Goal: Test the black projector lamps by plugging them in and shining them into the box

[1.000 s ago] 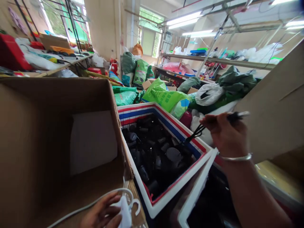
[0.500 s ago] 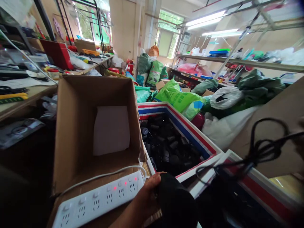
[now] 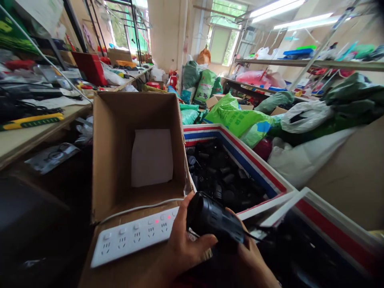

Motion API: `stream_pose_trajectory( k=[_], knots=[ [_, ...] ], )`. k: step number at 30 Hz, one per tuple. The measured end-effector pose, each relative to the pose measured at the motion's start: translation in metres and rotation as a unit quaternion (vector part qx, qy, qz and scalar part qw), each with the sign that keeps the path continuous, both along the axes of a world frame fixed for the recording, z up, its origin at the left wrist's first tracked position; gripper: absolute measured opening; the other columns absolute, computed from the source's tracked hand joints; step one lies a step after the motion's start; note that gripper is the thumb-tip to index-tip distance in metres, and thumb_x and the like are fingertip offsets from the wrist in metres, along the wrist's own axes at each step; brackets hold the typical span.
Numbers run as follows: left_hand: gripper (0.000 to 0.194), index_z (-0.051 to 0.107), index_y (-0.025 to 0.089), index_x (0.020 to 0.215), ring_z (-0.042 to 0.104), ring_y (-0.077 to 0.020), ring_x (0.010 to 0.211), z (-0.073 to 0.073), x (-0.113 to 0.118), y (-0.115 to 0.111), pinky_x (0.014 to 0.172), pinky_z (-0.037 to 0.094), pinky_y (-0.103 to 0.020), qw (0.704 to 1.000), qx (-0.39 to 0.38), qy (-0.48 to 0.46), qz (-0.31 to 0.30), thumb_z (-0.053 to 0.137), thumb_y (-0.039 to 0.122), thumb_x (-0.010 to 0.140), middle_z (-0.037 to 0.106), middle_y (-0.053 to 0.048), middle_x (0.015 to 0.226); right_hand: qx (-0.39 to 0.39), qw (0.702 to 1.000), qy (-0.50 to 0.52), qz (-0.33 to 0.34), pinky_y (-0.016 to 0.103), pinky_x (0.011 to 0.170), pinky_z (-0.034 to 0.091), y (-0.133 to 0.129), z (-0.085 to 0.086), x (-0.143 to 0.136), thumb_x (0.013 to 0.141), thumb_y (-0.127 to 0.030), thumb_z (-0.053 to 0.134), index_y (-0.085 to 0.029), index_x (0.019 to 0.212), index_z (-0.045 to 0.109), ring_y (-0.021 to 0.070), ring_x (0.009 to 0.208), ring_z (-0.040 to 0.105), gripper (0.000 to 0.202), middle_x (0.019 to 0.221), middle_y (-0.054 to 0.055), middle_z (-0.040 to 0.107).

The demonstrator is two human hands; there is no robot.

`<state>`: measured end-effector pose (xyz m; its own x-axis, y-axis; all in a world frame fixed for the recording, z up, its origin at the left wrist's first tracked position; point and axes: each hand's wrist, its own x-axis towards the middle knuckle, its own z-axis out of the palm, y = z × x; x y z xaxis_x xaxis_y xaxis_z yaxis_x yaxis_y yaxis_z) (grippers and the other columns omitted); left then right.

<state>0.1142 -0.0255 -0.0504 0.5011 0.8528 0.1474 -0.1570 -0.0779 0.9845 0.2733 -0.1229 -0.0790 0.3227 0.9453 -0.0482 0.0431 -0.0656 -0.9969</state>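
My left hand (image 3: 183,244) and my right hand (image 3: 252,260) meet at the bottom centre, both closed around a black, ribbed, barrel-shaped device (image 3: 214,218). A thin black cord (image 3: 259,239) runs from it to the right. The device hovers just right of a white power strip (image 3: 135,236) with red lights lit, which lies on the front flap of an open cardboard box (image 3: 111,160). A white sheet (image 3: 152,157) rests inside the box. Behind my hands stands a red, white and blue striped bin (image 3: 240,150) filled with several black parts.
A workbench (image 3: 27,136) with tools and cables runs along the left. A second striped bin (image 3: 333,226) sits at the lower right beside a large cardboard panel (image 3: 354,176). Green and white sacks (image 3: 237,120) pile up behind, with shelving (image 3: 306,64) at the right.
My right hand, earlier raised at the right with the black cord, has come down to join my left hand on the black device. The view has swung slightly left.
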Motion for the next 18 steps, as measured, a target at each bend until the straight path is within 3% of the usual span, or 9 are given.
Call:
stream_pose_trajectory(
  k=[2,4,7,11,14,18],
  knots=[
    [0.082,0.024,0.018,0.141,0.032,-0.0317,0.131,0.005,-0.005,0.004,0.109,0.025,-0.045,0.996,-0.037,0.072,-0.031,0.069,0.037,0.075,0.036,-0.014,0.143,-0.012,0.996,0.082,-0.028,0.048,0.086,0.050,0.003,0.003,-0.001,0.075,-0.055,0.056,-0.032,0.135,0.031,0.0314,0.111,0.058,0.069,0.126,0.008,0.058],
    [0.073,0.034,0.013,0.136,0.036,-0.0322,0.128,0.010,-0.011,0.014,0.108,0.027,-0.046,0.989,-0.064,0.128,-0.045,0.065,0.038,0.075,0.042,-0.017,0.139,-0.025,0.991,0.120,-0.048,0.044,0.088,0.050,0.005,0.006,-0.001,0.067,-0.046,0.070,-0.031,0.129,0.034,0.0303,0.108,0.058,0.074,0.121,0.007,0.060],
    [0.064,0.047,0.013,0.125,0.048,-0.0329,0.117,0.014,-0.021,0.030,0.099,0.036,-0.045,0.979,-0.099,0.161,-0.079,0.067,0.036,0.069,0.054,-0.017,0.126,-0.023,0.998,0.055,-0.037,0.041,0.083,0.052,0.006,0.009,-0.002,0.056,-0.039,0.080,-0.031,0.122,0.040,0.0289,0.099,0.062,0.078,0.112,0.006,0.062],
    [0.056,0.054,0.015,0.110,0.059,-0.0276,0.091,0.016,-0.030,0.039,0.080,0.046,-0.039,0.960,-0.118,0.223,-0.124,0.072,0.036,0.061,0.063,-0.011,0.104,-0.010,0.999,-0.043,-0.023,0.041,0.075,0.055,0.007,0.013,-0.004,0.055,-0.039,0.079,-0.029,0.116,0.043,0.0284,0.088,0.064,0.071,0.104,0.007,0.064],
    [0.040,0.056,0.016,0.100,0.059,-0.0233,0.078,0.018,-0.027,0.034,0.066,0.045,-0.032,0.955,-0.086,0.271,-0.087,0.067,0.034,0.066,0.064,-0.007,0.089,-0.015,0.995,-0.096,-0.034,0.040,0.073,0.056,0.009,0.014,-0.006,0.057,-0.037,0.077,-0.031,0.114,0.043,0.0274,0.086,0.065,0.067,0.100,0.004,0.065],
    [0.023,0.057,0.016,0.097,0.058,-0.0264,0.084,0.017,-0.019,0.017,0.074,0.043,-0.037,0.951,0.021,0.309,0.020,0.057,0.026,0.076,0.064,-0.009,0.091,-0.035,0.988,-0.138,-0.061,0.039,0.066,0.057,0.015,0.011,-0.012,0.059,-0.033,0.075,-0.031,0.114,0.041,0.0249,0.074,0.066,0.066,0.089,0.001,0.066]
  ],
)
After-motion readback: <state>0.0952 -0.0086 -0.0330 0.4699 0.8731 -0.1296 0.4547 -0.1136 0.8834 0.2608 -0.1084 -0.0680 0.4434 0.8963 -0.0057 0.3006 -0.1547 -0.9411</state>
